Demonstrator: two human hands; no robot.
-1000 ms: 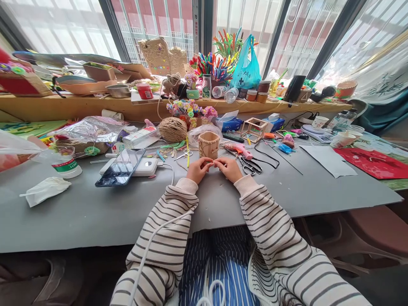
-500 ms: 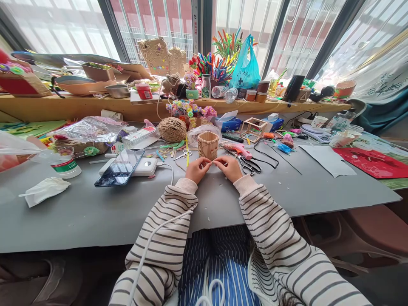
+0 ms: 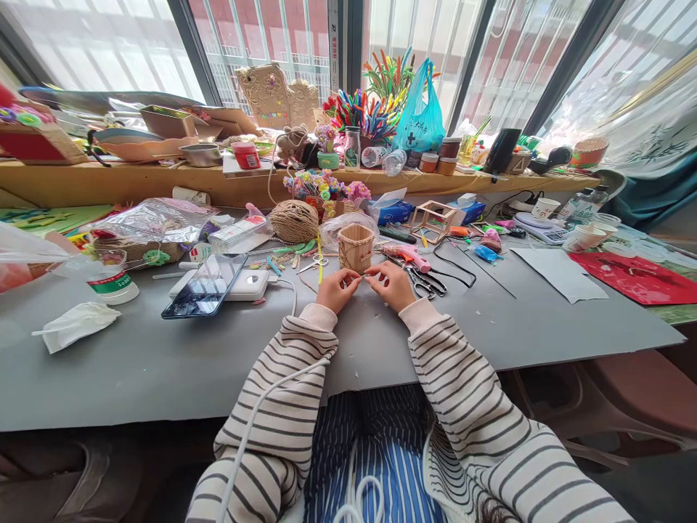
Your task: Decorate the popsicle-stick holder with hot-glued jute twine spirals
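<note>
My left hand [image 3: 337, 290] and my right hand [image 3: 390, 285] meet over the table, fingertips pinched close together. Something tiny sits between them, too small to make out. Just beyond my fingers stands a wooden holder [image 3: 356, 249], upright, made of light brown strips with twine trim. To its right lies a pink glue gun [image 3: 407, 256] with a black cord. A pair of scissors [image 3: 426, 282] rests near my right hand. Left of the holder are a ball of twine [image 3: 295, 221] and small white-handled scissors [image 3: 314, 264].
A smartphone [image 3: 205, 286] leans on a white charger [image 3: 247, 285] at left. A white glue bottle [image 3: 113, 282] and a crumpled tissue [image 3: 80, 325] lie farther left. White paper [image 3: 560, 274] and a red sheet [image 3: 642, 277] are at right. A small stick frame [image 3: 433, 220] stands behind.
My fingertips have shifted very slightly, with the right fingers a touch farther from the left. Everything else stays in place.
</note>
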